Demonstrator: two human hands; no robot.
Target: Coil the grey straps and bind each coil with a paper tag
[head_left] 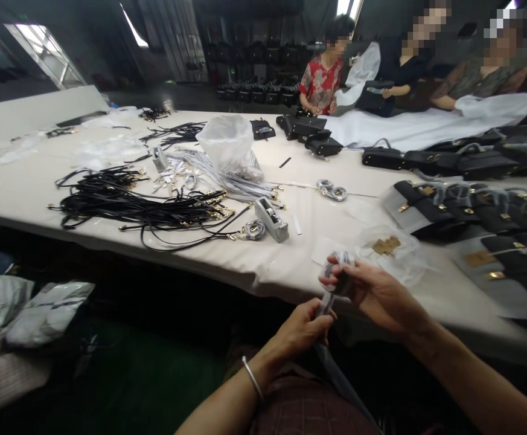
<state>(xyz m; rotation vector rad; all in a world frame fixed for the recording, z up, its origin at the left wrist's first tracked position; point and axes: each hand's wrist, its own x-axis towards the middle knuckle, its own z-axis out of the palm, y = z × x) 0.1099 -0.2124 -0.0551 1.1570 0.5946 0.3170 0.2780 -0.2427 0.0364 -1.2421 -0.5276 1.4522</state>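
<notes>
My left hand (300, 327), with a bracelet at its wrist, pinches a bag strap (327, 302) in a clear plastic sleeve. The strap's loose length trails down over my lap. Just above, at the table's front edge, my right hand (378, 295) is closed around the strap's coiled end, partly hidden by the fingers. A grey tape dispenser (272, 220) stands to the left of my hands, touching or nearly touching a wrapped, coiled strap (253, 229). Two more coils (332, 190) lie farther back. A plastic bag with brown tags (386, 244) is beside my right hand.
Black straps (140, 205) with gold clasps lie heaped on the left. Behind them stands a large clear plastic bag (227, 142) near sleeved straps. Black handbags (466, 205) line the right side of the white table (227, 257). Several people are across the table.
</notes>
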